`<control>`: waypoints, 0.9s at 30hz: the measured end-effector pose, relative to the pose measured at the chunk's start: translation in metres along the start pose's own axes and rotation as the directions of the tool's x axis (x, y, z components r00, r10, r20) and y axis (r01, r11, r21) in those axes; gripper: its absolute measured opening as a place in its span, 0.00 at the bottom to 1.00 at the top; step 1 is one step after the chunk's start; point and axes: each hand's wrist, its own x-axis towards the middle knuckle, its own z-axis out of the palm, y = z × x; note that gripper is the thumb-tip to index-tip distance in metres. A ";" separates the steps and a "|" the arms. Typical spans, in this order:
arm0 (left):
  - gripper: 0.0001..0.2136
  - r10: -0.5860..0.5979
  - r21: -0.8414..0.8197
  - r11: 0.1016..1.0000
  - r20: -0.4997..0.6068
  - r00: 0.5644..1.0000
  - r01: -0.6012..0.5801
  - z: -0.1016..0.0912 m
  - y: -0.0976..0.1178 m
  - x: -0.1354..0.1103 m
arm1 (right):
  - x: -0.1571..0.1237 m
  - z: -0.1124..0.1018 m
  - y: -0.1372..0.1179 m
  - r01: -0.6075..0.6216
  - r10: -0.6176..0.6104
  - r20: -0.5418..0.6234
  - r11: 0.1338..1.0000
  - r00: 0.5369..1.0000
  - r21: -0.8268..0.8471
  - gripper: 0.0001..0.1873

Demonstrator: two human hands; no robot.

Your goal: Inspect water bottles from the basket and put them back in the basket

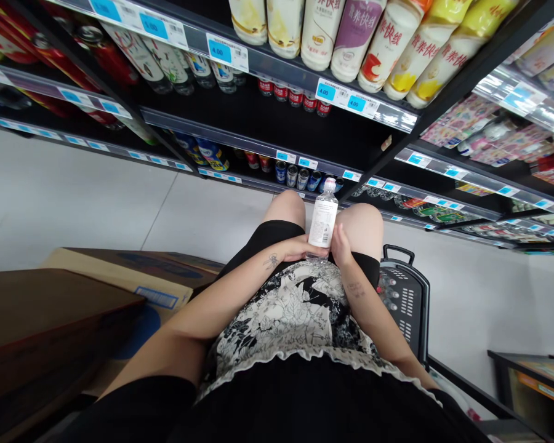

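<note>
A clear plastic bottle (324,223) with a white printed label and a pale pink cap stands nearly upright over my lap, between my knees. My left hand (299,248) is closed around its lower end, the thumb lying across the front of the base. On the other side, my right hand (340,246) presses against the bottle low down; its fingertips are partly hidden. A barcode shows on the label facing me.
Store shelves (258,129) with price tags rise in front, holding drink bottles (323,34) and small cans (302,178). Cardboard boxes (120,277) stand at my left. A black basket (409,301) with items in it sits on the floor at my right.
</note>
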 end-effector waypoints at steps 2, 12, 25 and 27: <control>0.27 -0.003 -0.004 1.000 0.001 1.000 0.003 0.000 0.000 0.000 | 0.000 0.000 0.000 0.002 -0.002 -0.006 1.000 1.000 0.002 0.33; 0.28 0.019 0.086 0.996 -0.014 1.000 -0.018 0.005 0.002 -0.002 | 0.000 -0.001 -0.001 -0.047 0.049 -0.022 0.996 0.999 0.075 0.30; 0.31 0.438 0.556 0.726 0.082 0.895 -0.406 0.009 -0.008 -0.013 | 0.001 -0.006 -0.020 -0.125 0.097 0.106 0.946 0.990 0.300 0.45; 0.30 0.359 0.506 0.792 0.068 0.931 -0.343 0.008 -0.005 -0.011 | -0.002 -0.007 -0.021 -0.117 0.090 0.108 0.950 0.990 0.288 0.45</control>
